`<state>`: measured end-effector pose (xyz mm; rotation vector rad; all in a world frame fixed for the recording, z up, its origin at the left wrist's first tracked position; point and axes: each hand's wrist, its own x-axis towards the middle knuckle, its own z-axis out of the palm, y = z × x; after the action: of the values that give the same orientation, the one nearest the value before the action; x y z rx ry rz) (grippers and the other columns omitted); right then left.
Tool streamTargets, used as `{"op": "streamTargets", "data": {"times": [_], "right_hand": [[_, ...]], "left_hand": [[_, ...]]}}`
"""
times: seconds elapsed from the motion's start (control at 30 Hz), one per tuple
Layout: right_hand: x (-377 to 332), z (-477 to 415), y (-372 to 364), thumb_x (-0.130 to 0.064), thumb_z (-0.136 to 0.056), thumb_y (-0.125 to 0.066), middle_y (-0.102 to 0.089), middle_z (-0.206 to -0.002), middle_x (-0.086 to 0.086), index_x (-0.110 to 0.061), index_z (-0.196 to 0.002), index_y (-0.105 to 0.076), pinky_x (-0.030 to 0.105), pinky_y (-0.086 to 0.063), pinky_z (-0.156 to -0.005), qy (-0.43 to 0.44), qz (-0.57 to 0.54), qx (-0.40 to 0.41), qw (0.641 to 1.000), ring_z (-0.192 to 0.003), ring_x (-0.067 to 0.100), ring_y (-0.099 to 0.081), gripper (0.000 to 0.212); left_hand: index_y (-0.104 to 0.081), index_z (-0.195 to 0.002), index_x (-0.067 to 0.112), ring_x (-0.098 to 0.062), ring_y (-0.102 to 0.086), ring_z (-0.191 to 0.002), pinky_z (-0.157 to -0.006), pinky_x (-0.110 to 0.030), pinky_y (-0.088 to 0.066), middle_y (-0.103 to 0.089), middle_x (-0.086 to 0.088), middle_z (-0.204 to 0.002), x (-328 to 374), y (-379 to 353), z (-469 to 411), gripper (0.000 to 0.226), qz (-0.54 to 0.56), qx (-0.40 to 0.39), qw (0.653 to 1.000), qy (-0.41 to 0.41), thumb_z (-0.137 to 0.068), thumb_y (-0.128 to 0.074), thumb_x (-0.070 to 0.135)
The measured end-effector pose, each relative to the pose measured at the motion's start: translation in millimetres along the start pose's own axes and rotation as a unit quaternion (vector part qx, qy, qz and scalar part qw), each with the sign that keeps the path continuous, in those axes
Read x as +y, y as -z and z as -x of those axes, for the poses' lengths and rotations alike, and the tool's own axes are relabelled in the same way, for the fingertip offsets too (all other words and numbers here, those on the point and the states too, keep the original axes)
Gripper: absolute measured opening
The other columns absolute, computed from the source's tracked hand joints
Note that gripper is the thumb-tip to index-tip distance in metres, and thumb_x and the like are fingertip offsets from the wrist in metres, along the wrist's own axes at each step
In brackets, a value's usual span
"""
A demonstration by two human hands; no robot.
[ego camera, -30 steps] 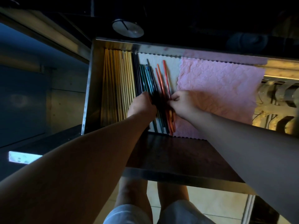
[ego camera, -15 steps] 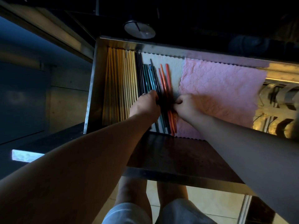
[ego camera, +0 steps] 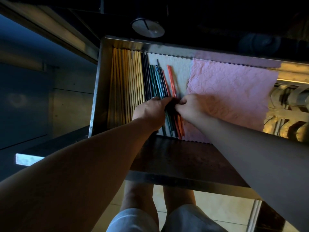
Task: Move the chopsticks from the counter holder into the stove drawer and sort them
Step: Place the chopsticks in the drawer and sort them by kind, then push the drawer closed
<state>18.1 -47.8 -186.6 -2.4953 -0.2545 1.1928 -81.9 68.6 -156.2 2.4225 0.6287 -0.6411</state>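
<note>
The chopsticks are already in the drawer point(ego camera: 98, 91), laid lengthwise on a pale liner point(ego camera: 180, 72). The wooden chopsticks point(ego camera: 127, 84) lie tidy against the left wall, the black ones point(ego camera: 145, 77) just beside them, then the green chopsticks point(ego camera: 156, 84) and the red chopsticks point(ego camera: 172, 81), which fan out and cross near my fingers.

My left hand point(ego camera: 150, 111) is curled with its fingertips pressing down on the green bundle; my right hand point(ego camera: 190, 108) is pinched at the red ones, thumb to forefinger. Whether either hand has a stick properly gripped I cannot tell, since the spot between them is in deep shadow.

To do this step well, I judge I should pin the green group flat with the left and draw the red sticks sideways with the right, one colour at a time, so nothing rolls back across. Squaring the near ends against the drawer front should even them out. The pink cloth point(ego camera: 234, 94) lies right beside the red sticks, so I would keep them from riding up onto its edge.
</note>
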Motion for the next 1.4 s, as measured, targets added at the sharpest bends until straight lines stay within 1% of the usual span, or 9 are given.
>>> {"op": "streamTargets", "data": {"times": [0.13, 0.23, 0.47, 0.63, 0.8, 0.97, 1.2, 1.3, 1.4], "right_hand": [[-1, 1, -2, -0.026, -0.075, -0.066, -0.061, -0.06, 0.001, -0.015, -0.058, -0.058, 0.026, -0.045, -0.057, 0.016, 0.037, -0.002, 0.999, -0.068, 0.027, -0.066, 0.022], [-2, -3, -4, -0.023, -0.077, -0.067, -0.063, -0.06, 0.003, -0.015, -0.058, -0.059, 0.024, -0.046, -0.055, 0.02, 0.035, 0.001, 0.999, -0.067, 0.027, -0.067, 0.023], [-1, -15, -15, -0.021, -0.073, -0.073, -0.072, -0.082, 0.014, -0.016, -0.064, -0.061, 0.047, -0.058, -0.075, -0.006, -0.031, -0.01, 0.999, -0.08, 0.033, -0.069, 0.016], [5, -15, -8, -0.034, -0.069, -0.072, -0.069, -0.077, 0.009, -0.016, -0.075, -0.063, 0.043, -0.057, -0.069, -0.016, -0.012, -0.013, 1.0, -0.073, 0.03, -0.068, 0.021], [8, -8, -5, -0.033, -0.071, -0.069, -0.058, -0.062, -0.002, -0.022, -0.06, -0.049, 0.035, -0.053, -0.064, 0.007, 0.01, 0.013, 1.0, -0.068, 0.026, -0.064, 0.025], [11, 4, -10, -0.027, -0.077, -0.058, -0.068, -0.08, 0.003, -0.026, -0.079, -0.059, 0.043, -0.055, -0.075, 0.038, -0.067, -0.018, 0.997, -0.077, 0.025, -0.065, 0.003], [6, 25, 0, -0.012, -0.088, -0.056, -0.068, -0.095, 0.012, -0.011, -0.109, -0.064, 0.034, -0.049, -0.072, 0.018, -0.179, -0.067, 0.981, -0.082, 0.024, -0.063, 0.022], [4, 49, 11, -0.02, -0.092, -0.056, -0.062, -0.119, 0.014, -0.007, -0.129, -0.053, 0.039, -0.049, -0.091, -0.015, -0.185, -0.053, 0.981, -0.105, 0.028, -0.06, 0.039], [7, 91, 23, -0.034, -0.094, -0.053, -0.056, -0.133, 0.014, -0.014, -0.136, -0.046, 0.03, -0.044, -0.087, 0.021, -0.139, -0.043, 0.989, -0.116, 0.027, -0.056, 0.047]], "left_hand": [[-0.04, -0.136, 0.053, -0.019, -0.065, -0.089, -0.068, -0.038, -0.058, -0.063, 0.005, -0.114, -3, 1, 1, 0.052, 0.006, -0.016, 1.0, -0.006, -0.096, -0.042, 0.02], [-0.045, -0.135, 0.047, -0.019, -0.063, -0.087, -0.066, -0.034, -0.054, -0.063, 0.002, -0.107, -4, 2, 2, 0.051, 0.011, -0.015, 1.0, -0.011, -0.095, -0.042, 0.016], [-0.043, -0.139, 0.039, -0.025, -0.059, -0.1, -0.075, -0.042, -0.056, -0.052, -0.003, -0.121, -2, 2, 3, 0.045, 0.01, 0.005, 1.0, -0.002, -0.098, -0.044, 0.02], [-0.02, -0.151, 0.039, -0.032, -0.012, -0.144, -0.111, -0.053, -0.024, -0.008, 0.006, -0.163, -2, -1, -4, 0.071, -0.124, 0.002, 0.992, -0.026, -0.091, -0.05, 0.017], [0.005, -0.153, 0.041, -0.026, 0.016, -0.149, -0.115, -0.056, -0.005, 0.023, 0.018, -0.159, -4, -8, -5, 0.086, -0.131, -0.063, 0.989, -0.011, -0.094, -0.05, 0.013], [0.004, -0.155, 0.035, -0.025, 0.016, -0.149, -0.117, -0.054, -0.009, 0.023, 0.015, -0.16, 0, -5, -4, 0.091, -0.142, -0.079, 0.987, -0.002, -0.091, -0.058, 0.014], [-0.005, -0.155, 0.032, -0.024, 0.006, -0.151, -0.117, -0.052, -0.012, 0.014, 0.006, -0.164, 12, 11, 8, 0.079, -0.129, -0.138, 0.982, 0.024, -0.095, -0.052, 0.017], [-0.009, -0.155, 0.034, -0.027, 0.005, -0.151, -0.117, -0.053, -0.012, 0.01, 0.003, -0.165, 22, 28, 28, 0.072, -0.083, -0.165, 0.981, 0.055, -0.096, -0.05, 0.029], [-0.014, -0.154, 0.035, -0.03, 0.003, -0.151, -0.116, -0.055, -0.012, 0.004, 0.003, -0.165, 30, 50, 58, 0.067, -0.061, -0.171, 0.981, 0.062, -0.096, -0.048, 0.038]]}}
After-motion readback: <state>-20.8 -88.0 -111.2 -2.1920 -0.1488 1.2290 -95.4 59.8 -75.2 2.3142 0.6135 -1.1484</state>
